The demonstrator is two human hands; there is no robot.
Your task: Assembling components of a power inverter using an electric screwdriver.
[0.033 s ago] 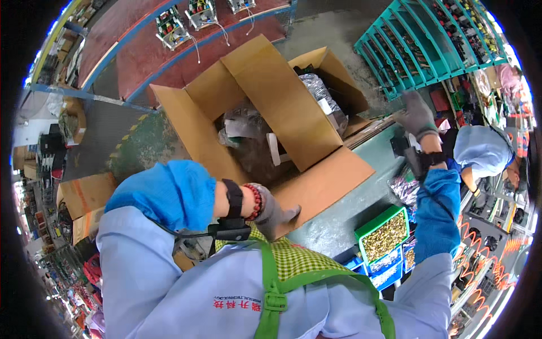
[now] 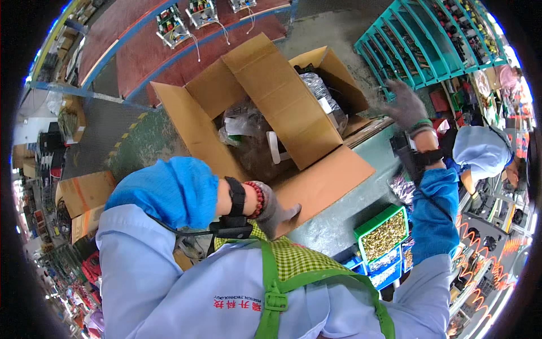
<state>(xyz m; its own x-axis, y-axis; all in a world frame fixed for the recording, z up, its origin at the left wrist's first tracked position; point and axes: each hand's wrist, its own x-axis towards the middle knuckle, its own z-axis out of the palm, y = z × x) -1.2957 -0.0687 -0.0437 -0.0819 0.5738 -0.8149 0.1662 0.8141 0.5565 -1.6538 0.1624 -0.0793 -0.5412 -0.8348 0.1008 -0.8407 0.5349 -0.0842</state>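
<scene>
Two gloved hands are near an open carton [image 2: 271, 113] whose flaps are all folded out. The left hand [image 2: 274, 212] rests against the front flap at the carton's near edge, fingers bent and loose, pinching nothing that shows. The right hand [image 2: 406, 107] is raised beside the carton's right side, fingers spread, empty.

Inside the carton lie clear plastic bags [image 2: 243, 121] and a silvery bag [image 2: 316, 87] toward the back — so the carton already holds some contents, though much of its floor is hidden by the middle flap. It is unsealed; no tape or closing is seen.

The carton sits partly on the green surface [image 2: 333, 226], just left of a green bin [image 2: 384, 231] full of small brass-coloured parts. Judging from this, the carton work is midway — opened and loaded, nothing in either hand.
</scene>
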